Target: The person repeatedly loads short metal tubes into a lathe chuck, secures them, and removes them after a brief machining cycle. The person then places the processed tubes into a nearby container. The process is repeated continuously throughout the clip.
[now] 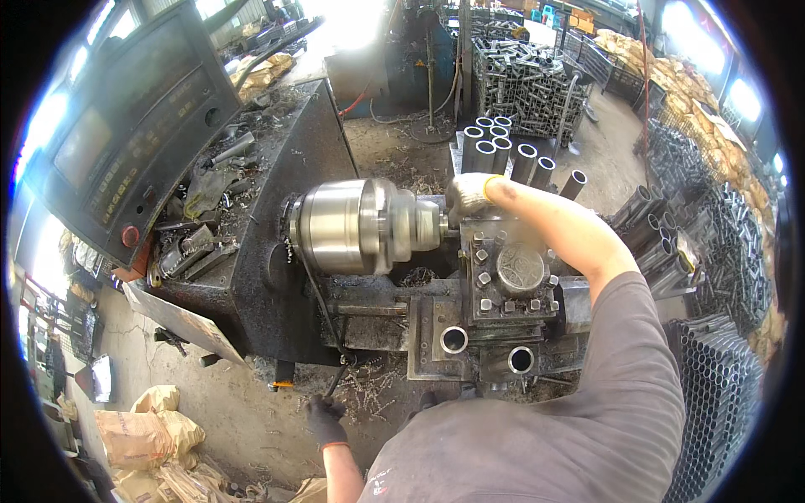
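My left hand point(325, 420), in a black glove, is closed round the lower end of a dark lever point(337, 380) at the front of a lathe. Farther up and to the right, my right hand point(471, 194) wears a pale knit glove with dark fingers. Its fingers curl at the right end of the lathe chuck point(342, 225), beside the tool post point(516, 270); whatever they grip is hidden. The chuck's right part is smeared by spinning. Two short metal tubes, one upright point(454, 339) and one lying point(510, 361), rest on the carriage near my body.
A control panel point(126, 142) with a red button stands at the left above the headstock point(289, 176). Several steel tubes point(495, 147) stand behind the tool post, and more are stacked at the right point(721, 377). Metal shavings point(377, 394) litter the floor near sacks point(147, 432).
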A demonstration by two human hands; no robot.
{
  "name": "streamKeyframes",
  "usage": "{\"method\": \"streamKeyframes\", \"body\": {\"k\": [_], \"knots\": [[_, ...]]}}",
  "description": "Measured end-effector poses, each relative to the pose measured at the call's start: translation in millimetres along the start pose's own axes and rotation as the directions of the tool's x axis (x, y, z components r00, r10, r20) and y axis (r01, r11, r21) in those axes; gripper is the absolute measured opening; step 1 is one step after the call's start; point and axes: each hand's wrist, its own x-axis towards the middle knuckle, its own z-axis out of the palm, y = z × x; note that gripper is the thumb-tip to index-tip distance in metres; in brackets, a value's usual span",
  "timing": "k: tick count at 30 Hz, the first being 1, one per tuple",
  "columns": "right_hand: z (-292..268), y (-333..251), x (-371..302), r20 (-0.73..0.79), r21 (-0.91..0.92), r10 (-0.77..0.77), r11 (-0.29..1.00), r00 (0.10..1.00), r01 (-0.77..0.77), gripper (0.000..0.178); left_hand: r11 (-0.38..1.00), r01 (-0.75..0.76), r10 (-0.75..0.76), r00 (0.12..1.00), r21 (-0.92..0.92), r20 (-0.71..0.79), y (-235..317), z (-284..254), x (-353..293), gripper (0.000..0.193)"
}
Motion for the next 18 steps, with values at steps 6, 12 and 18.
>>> {"method": "streamKeyframes", "body": {"k": [6, 12, 18], "knots": [[32, -12, 5, 0.082, -0.038, 0.032, 0.999, 0.996, -0.029, 0.032, 0.970, -0.033, 0.007, 0.994, 0.240, 0.110, -11, 61, -38, 0.019], [46, 47, 34, 0.478, 0.464, -0.418, 0.867, 0.773, 0.182, 0.037, 0.883, -0.192, 0.051, 0.947, 0.429, 0.318, -7, 94, -53, 0.020], [64, 113, 25, 0.391, 0.157, -0.188, 0.978, 0.901, 0.136, 0.037, 0.815, -0.318, 0.072, 0.886, 0.485, 0.459, -8, 112, -63, 0.019]]}}
